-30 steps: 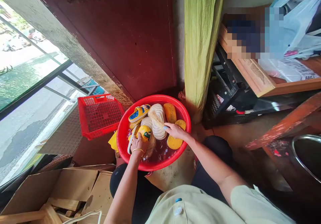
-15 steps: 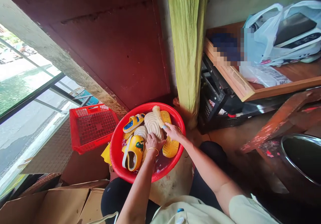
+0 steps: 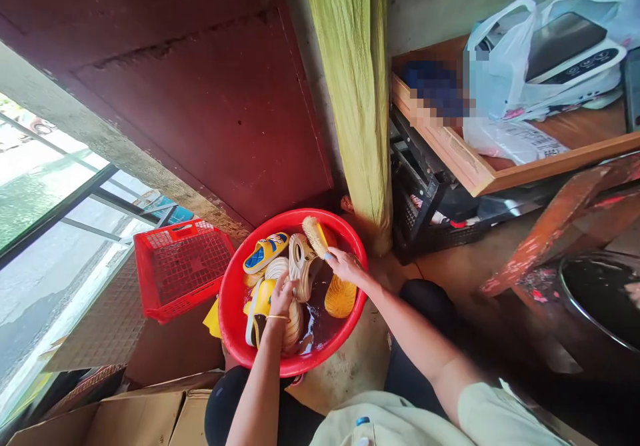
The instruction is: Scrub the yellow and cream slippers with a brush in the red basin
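Note:
A red basin (image 3: 227, 313) holds water and several clogs and slippers. My right hand (image 3: 346, 266) is wrapped around the handle of a scrub brush (image 3: 315, 234), its pale bristles facing left. My left hand (image 3: 283, 296) grips a beige clog (image 3: 301, 259), which lies tipped on its side with its openings showing. Under that wrist lies a yellow clog (image 3: 257, 303), partly hidden by the hand. A yellow slipper with a blue insole (image 3: 265, 251) rests at the basin's upper left. Below my right hand, a yellow sole (image 3: 341, 297) faces up.
A red plastic crate (image 3: 185, 266) stands left of the basin, with cardboard boxes (image 3: 135, 419) below it. Behind are a dark red door panel (image 3: 210, 113) and a yellow-green cloth (image 3: 355, 99). To the right stand a wooden tray (image 3: 480, 176) and a metal-rimmed pot (image 3: 575, 313).
The beige clog has turned from sole up onto its side. The brush has lifted off it, bristles now turned left. My left hand has shifted left, over the yellow clog.

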`<state>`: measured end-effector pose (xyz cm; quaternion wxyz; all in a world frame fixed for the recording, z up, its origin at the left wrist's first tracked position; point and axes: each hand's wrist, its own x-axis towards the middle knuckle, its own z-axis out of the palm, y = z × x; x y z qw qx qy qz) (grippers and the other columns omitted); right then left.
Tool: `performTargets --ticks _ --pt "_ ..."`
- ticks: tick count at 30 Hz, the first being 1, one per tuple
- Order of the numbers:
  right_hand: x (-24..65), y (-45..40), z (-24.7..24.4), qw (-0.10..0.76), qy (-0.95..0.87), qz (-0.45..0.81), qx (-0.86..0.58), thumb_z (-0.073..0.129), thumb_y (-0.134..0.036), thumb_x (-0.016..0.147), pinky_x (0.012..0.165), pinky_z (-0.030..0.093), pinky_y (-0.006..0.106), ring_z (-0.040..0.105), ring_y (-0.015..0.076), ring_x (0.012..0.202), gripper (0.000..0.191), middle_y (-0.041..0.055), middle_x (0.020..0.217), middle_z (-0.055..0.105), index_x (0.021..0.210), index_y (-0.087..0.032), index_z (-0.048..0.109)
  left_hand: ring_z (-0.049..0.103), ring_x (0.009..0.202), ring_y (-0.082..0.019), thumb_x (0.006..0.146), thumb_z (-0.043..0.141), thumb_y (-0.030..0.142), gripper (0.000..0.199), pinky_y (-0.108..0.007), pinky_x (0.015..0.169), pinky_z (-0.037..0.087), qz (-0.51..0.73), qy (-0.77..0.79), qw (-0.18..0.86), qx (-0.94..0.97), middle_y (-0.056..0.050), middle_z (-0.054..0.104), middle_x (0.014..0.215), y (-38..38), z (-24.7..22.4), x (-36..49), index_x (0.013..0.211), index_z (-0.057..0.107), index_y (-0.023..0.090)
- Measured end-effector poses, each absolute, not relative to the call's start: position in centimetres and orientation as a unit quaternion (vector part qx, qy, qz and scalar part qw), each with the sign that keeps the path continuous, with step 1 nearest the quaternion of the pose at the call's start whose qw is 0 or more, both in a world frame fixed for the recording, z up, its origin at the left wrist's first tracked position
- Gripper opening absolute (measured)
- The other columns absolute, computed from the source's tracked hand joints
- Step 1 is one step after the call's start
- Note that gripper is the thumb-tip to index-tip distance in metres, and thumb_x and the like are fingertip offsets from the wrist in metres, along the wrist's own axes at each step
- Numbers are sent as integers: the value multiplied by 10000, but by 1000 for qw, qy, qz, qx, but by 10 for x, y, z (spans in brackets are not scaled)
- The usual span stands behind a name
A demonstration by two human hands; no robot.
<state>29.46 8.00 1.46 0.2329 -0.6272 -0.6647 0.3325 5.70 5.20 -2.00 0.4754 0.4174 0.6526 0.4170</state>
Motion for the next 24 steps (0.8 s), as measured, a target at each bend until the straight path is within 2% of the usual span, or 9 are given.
performTargets --ticks 2,4,9,11,14,17,20,22,24 --pt "290 75 17 237 -686 328 -605 438 -277 1013 967 493 256 678 208 1163 470 94 1335 686 1455 -165 553 651 1128 -274 736 722 408 666 -329 780 554 436 632 511 386 -112 685 1270 34 -14 48 1372 603 249" --pt "284 64 21 237 -726 317 -561 461 -280 1000 958 495 247 677 202 1163 470 71 1337 686 1451 -203 568 645 1152 -287 732 724 415 725 -349 794 563 435 612 550 365 -119 655 1335 16 -12 45 1419 562 252" --pt "283 42 29 149 -834 254 -467 523 -330 975 867 521 290 738 231 993 452 40 1087 789 1419 -359 599 555 1314 -343 672 754 402 827 -427 1029 497 411 581 554 432 -168 595 1429 -7 -17 57 1431 537 153" --pt "289 49 28 122 -815 224 -520 497 -315 990 841 525 300 741 234 964 457 56 1048 794 1437 -362 579 518 1359 -346 664 751 419 861 -429 1081 460 402 577 541 460 -179 574 1452 -9 -20 60 1442 521 131" --pt "300 70 24 109 -754 208 -613 452 -231 997 829 532 305 738 232 961 475 103 1044 791 1453 -287 570 492 1386 -342 679 738 449 907 -437 1102 444 400 562 554 467 -186 551 1476 -10 -26 60 1485 471 130" --pt "300 76 22 117 -739 215 -627 432 -210 999 840 533 281 737 211 959 475 109 1070 786 1453 -232 570 482 1396 -338 684 742 444 892 -429 1123 425 409 558 549 469 -175 537 1492 -13 -32 57 1479 483 135" --pt "291 64 22 145 -781 225 -564 429 -267 1014 868 518 247 727 187 1003 470 69 1131 776 1467 -279 552 500 1379 -337 687 732 439 865 -435 1111 439 411 562 538 475 -155 563 1472 -15 -35 58 1472 497 163" --pt "287 55 22 147 -819 226 -506 444 -301 1010 879 515 266 724 203 1024 464 57 1131 776 1459 -323 556 522 1358 -333 691 716 432 854 -447 1095 453 416 557 545 468 -155 579 1453 -15 -34 62 1473 491 172" --pt "289 54 21 128 -822 224 -507 454 -312 1006 882 517 292 727 220 1023 461 59 1108 781 1454 -348 558 551 1328 -331 691 710 429 836 -456 1077 469 424 559 546 458 -165 597 1430 -14 -33 66 1457 501 166"
